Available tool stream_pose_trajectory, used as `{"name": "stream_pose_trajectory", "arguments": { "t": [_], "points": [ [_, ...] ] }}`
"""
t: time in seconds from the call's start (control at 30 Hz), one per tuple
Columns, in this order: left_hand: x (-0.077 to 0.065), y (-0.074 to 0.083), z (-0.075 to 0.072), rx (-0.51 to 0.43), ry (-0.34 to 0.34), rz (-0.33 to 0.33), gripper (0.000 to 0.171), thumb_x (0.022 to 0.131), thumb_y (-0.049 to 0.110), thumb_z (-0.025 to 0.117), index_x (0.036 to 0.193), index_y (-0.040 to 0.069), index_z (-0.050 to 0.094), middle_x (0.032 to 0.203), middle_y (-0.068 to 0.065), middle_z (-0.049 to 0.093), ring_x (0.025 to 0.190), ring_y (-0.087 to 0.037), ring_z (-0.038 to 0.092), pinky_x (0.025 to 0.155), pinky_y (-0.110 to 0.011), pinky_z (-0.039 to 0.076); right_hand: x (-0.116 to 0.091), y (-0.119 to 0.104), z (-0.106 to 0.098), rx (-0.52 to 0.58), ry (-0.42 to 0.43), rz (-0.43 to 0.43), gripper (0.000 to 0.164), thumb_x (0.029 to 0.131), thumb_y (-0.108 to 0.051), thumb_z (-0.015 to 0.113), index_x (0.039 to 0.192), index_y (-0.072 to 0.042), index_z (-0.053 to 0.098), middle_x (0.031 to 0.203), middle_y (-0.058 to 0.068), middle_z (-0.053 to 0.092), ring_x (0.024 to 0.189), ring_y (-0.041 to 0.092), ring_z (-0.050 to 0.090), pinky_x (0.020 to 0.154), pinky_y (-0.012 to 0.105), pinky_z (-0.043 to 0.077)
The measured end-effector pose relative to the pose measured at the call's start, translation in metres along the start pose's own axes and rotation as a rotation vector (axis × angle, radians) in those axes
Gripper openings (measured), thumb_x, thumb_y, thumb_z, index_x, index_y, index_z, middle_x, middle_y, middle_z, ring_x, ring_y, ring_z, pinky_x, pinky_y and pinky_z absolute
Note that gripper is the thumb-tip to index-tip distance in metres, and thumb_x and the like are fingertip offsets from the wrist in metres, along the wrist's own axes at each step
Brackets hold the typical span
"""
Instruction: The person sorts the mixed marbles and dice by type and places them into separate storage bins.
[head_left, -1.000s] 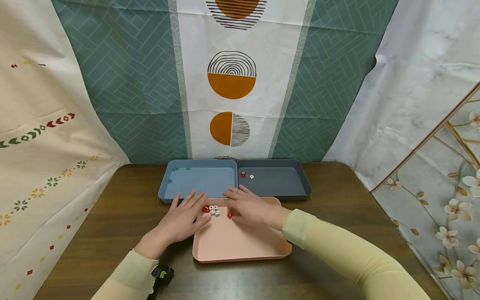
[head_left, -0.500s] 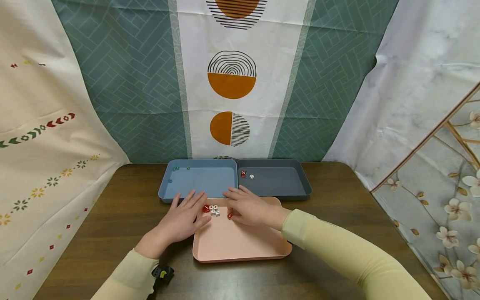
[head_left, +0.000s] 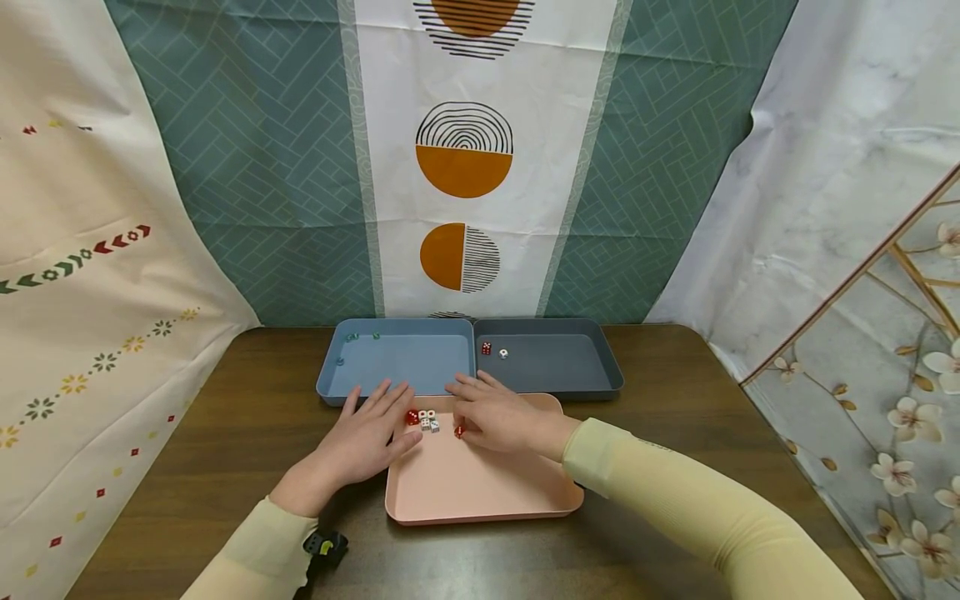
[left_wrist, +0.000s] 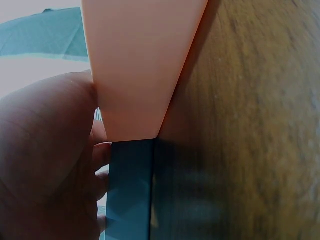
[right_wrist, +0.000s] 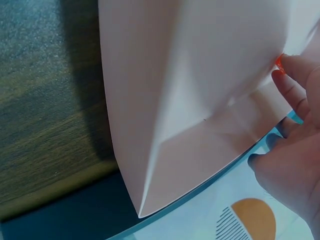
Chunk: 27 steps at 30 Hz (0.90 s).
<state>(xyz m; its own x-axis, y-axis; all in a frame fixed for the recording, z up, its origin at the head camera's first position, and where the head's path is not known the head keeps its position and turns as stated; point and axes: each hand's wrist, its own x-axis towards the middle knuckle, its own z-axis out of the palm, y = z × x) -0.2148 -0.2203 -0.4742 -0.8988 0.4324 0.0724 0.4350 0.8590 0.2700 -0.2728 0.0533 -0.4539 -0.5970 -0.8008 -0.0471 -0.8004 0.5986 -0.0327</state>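
Observation:
A pink tray (head_left: 487, 492) lies at the front middle of the table. Over its left rim rests my left hand (head_left: 365, 437), fingers spread and straight, holding nothing. Beside that hand's thumb sit several white dice (head_left: 427, 422) and red dice (head_left: 412, 417), grouped in the tray's far left corner. My right hand (head_left: 506, 418) reaches in across the far rim. Between its thumb and index finger it pinches a red die (head_left: 459, 432), partly covered by the fingers. The right wrist view shows this orange-red die (right_wrist: 279, 62) at the fingertips, low over the tray's floor.
Behind the pink tray, a blue tray (head_left: 408, 367) holds several small green pieces (head_left: 377, 337). To its right, a dark grey tray (head_left: 566, 362) contains a red die (head_left: 486, 348) and a white die (head_left: 503, 354). All three trays stand close together on the brown wooden table (head_left: 247, 433).

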Motion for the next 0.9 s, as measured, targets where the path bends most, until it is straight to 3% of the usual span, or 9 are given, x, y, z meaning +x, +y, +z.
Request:
{"name": "stream_pose_trajectory", "arguments": {
  "t": [0.9],
  "points": [
    [-0.0001,0.0001,0.0003,0.013,0.009,0.001,0.078,0.114,0.052,0.058,0.172,0.005,0.039,0.177,-0.016,0.035,0.166,-0.044,0.024,0.128,-0.077,0.008,-0.0032,0.0028,-0.0001,0.025,0.046,-0.009,0.012,0.109,-0.031,0.073,0.102,-0.023,0.067,0.172,0.011,0.046,0.166,0.031,0.029,0.134,0.058,0.019]
  ]
}}
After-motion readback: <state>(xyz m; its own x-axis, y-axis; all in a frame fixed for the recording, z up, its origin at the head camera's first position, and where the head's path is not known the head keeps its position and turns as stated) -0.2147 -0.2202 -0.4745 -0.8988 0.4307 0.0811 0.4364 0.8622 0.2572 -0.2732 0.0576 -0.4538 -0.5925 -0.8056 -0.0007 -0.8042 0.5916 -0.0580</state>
